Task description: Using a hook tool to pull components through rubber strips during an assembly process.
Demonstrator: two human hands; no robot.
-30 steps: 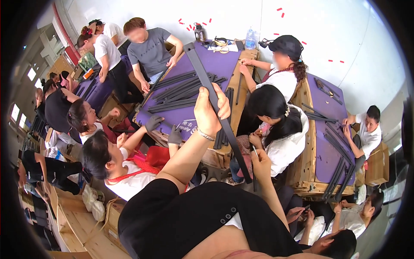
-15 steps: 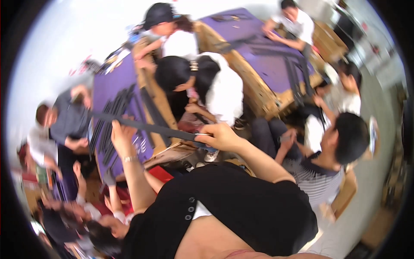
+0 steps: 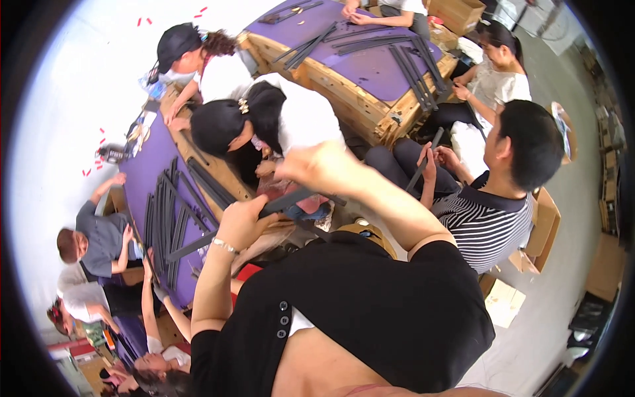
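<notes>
A long flat black strip (image 3: 286, 201) slants across in front of my chest, its lower left end over the purple table. Around its middle my left hand (image 3: 241, 221) is closed, with a bracelet at the wrist. My right hand (image 3: 317, 171) is above the strip's upper right end, smeared by motion. Whether its fingers grip anything cannot be made out. Past my left hand, many similar black strips (image 3: 162, 221) lie in a loose pile on the purple tabletop (image 3: 142, 173).
Two people in white bend over the wooden table edge (image 3: 218, 182) just ahead. A seated person in a striped shirt (image 3: 493, 221) is close on my right, holding a dark strip. Another purple table (image 3: 370, 66) with strips stands farther off. Cardboard boxes (image 3: 546, 228) stand at the right.
My right hand has lifted and moved left, closer to my left hand. My left hand has moved right and down along with the strip. The view has turned slightly.
</notes>
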